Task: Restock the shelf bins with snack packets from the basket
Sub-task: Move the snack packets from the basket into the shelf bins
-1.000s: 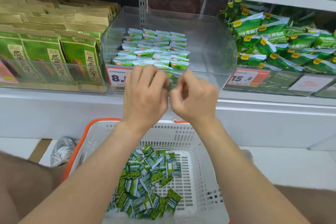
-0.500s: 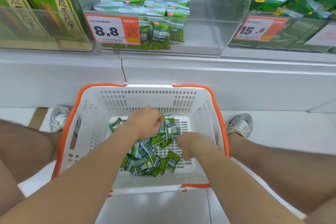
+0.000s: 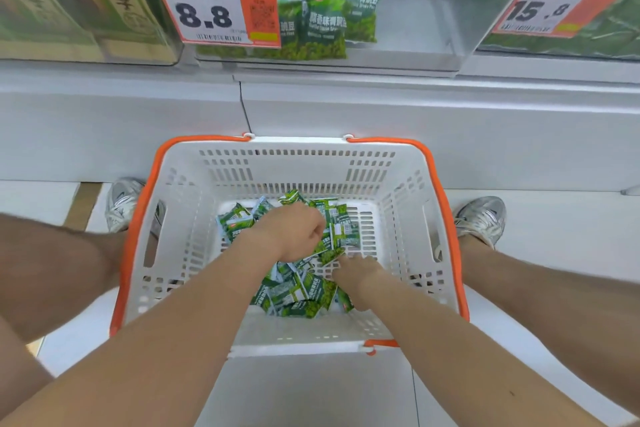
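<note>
Snack packets point(image 3: 294, 295) lie in a loose green heap on the floor of the basket point(image 3: 194, 218), directly beneath and around both hands. The left hand point(image 3: 292, 232) is closed in a fist over the far part of the heap. Several snack packets jut from the thumb side of that fist, toward the right hand. The right hand point(image 3: 360, 276) sits lower and nearer the body than the left. Its fingers point(image 3: 341, 258) reach onto the heap and touch the lowest packet hanging from the left fist. Whether the right hand grips anything cannot be determined.

The basket is white with orange handles. It stands on the pale floor point(image 3: 311, 392), enclosing both hands on all sides.

Beyond the hands and above them is the clear shelf bin point(image 3: 433, 28). Stocked packets point(image 3: 323, 21) of the same green type fill its left portion. A price tag point(image 3: 214, 10) marked 8.8 is fixed to the bin front. To the right of that bin is a second tag point(image 3: 554, 7) marked 15.8.

One shoe point(image 3: 123, 203) stands outboard of the left hand. The other shoe point(image 3: 483, 218) stands outboard of the right.
</note>
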Demonstrator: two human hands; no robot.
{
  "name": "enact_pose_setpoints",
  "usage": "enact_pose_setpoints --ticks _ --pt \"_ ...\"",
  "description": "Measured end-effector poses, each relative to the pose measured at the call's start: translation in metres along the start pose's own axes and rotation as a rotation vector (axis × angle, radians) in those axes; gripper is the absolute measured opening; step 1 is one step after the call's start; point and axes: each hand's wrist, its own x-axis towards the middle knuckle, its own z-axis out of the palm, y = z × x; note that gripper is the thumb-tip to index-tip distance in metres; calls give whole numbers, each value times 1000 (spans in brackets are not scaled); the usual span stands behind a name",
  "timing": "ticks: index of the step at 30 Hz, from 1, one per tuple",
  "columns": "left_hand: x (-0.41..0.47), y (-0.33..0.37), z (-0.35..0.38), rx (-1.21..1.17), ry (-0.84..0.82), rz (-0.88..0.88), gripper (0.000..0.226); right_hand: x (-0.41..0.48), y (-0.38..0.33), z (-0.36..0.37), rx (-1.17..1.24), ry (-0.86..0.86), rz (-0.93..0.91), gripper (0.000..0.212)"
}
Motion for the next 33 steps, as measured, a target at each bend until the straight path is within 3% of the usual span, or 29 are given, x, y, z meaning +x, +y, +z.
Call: enact_pose_setpoints --ticks 7,12,23,29,31,33 --pt "-4 0 -3 -29 13 -13 28 -3 1 -1 186 -32 -50 61" --pt "-8 3 -4 -23 4 -17 27 -7 5 -1 173 -69 -60 43" --pt "-20 -1 -13 2 -9 -37 30 -7 13 -3 238 -157 -40 34" --pt "-25 -3 -18 -86 4 -86 29 -22 38 -43 568 31 -29 37" --pt "-24 -8 -18 -153 33 -145 27 -32 47 -67 743 202 -56 32" --pt "-24 -13 -22 -377 95 -213 32 -43 52 -92 876 425 -95 24"
